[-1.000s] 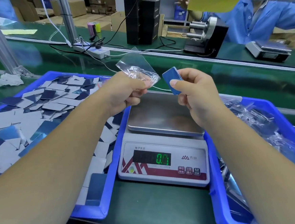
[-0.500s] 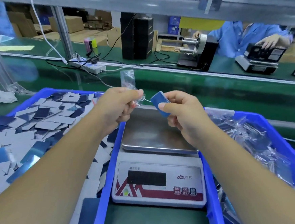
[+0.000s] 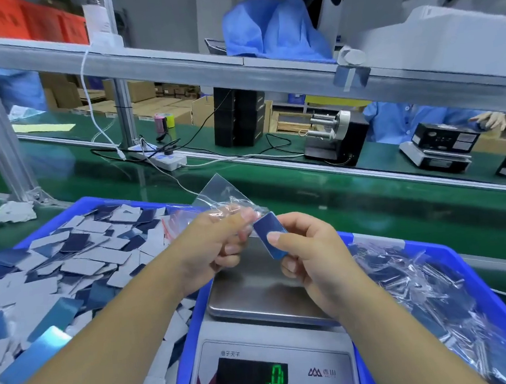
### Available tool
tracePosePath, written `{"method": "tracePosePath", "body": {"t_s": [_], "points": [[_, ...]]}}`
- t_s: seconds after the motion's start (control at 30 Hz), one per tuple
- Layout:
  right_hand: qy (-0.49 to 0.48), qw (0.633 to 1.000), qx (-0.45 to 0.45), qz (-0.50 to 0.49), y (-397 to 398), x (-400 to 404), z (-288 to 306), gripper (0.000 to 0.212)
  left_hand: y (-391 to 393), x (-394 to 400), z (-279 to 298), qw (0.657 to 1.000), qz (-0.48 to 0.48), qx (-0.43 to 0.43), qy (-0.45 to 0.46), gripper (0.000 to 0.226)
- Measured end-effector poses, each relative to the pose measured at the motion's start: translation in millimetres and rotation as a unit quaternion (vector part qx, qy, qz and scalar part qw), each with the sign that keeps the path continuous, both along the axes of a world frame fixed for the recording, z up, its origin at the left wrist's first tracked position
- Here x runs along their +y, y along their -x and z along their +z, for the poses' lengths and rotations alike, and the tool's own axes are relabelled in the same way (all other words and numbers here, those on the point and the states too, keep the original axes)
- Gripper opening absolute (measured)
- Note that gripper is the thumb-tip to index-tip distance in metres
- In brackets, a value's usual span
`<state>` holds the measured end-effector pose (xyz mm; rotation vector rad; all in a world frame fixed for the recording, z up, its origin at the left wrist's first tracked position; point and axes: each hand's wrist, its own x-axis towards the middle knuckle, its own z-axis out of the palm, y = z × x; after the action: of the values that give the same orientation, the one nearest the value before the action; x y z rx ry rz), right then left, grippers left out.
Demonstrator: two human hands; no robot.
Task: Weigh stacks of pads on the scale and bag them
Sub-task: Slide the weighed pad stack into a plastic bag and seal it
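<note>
The blue stack of pads (image 3: 269, 236) sits pinched in the right hand (image 3: 308, 257), its far end at the mouth of a clear bag (image 3: 223, 194) that the left hand (image 3: 211, 249) grips. Both hover over the scale (image 3: 263, 300), flanked by the loose-pad bin (image 3: 70, 267) and the bagged-pad bin (image 3: 478, 268).

At center frame, our left hand (image 3: 211, 249) pinches a clear plastic bag (image 3: 221, 194) while our right hand (image 3: 311, 257) holds a blue stack of pads (image 3: 269, 236) at its mouth, above the steel pan of the scale (image 3: 253, 294), whose green display sits at bottom center. Blue bins flank us: loose pads (image 3: 70, 267) at left, bagged pads (image 3: 419, 287) at right.
</note>
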<state>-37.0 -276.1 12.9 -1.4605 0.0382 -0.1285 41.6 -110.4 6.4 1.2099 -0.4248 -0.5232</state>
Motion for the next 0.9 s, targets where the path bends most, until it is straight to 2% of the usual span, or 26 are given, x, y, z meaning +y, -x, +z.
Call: {"method": "tracePosePath", "body": {"t_s": [0.07,0.13,0.3,0.47,0.6,0.63,0.73,0.83,0.9], "points": [[-0.012,1.000,-0.006,-0.011,-1,1,-1,0.009,1,-1,-1,1.000,0.000,-0.015,-0.012,0.026],[-0.022,0.999,-0.014,-0.028,-2,2,-2,0.012,2,-2,-1,1.000,0.007,-0.017,-0.011,0.026],[-0.025,0.999,-0.028,-0.038,-3,4,-4,0.012,2,-3,-3,0.999,0.011,-0.036,-0.032,0.011],[-0.004,1.000,0.004,0.007,-2,-2,0,0.041,2,-2,-2,0.993,-0.013,-0.085,-0.086,0.026],[0.012,1.000,0.015,0.015,-1,-7,3,0.048,2,0,-3,0.990,-0.051,-0.078,-0.109,0.042],[0.003,1.000,0.009,0.017,-1,-6,3,0.048,3,-1,-2,0.990,-0.050,-0.076,-0.107,0.042],[-0.070,0.997,-0.021,0.023,0,-2,5,0.043,4,-3,2,0.996,0.008,-0.073,-0.046,0.021],[-0.109,0.994,-0.028,0.011,0,-4,7,0.025,2,-4,4,0.998,0.048,-0.036,0.030,0.023],[-0.095,0.995,-0.026,-0.002,1,-3,7,0.015,2,-4,4,0.998,0.051,-0.027,0.037,0.023]]}}
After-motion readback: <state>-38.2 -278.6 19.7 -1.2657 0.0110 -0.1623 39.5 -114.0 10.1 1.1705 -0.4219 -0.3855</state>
